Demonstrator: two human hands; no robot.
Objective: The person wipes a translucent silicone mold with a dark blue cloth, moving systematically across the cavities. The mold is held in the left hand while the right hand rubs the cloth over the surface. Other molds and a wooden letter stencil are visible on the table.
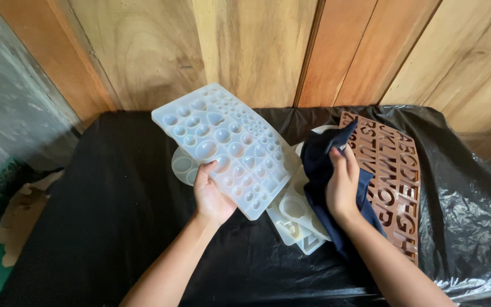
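left hand: pinches one edge of translucent white silicone cavity mould; floppy, could sag or slip.
right hand: closed on dark blue cloth; may snag brown silicone letter mould.

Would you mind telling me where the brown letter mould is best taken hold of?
Probably by the long right edge of the brown mould, coming from the right. It lies flat on the black sheet, and that edge is bare; its left side sits under the dark cloth and the right hand.
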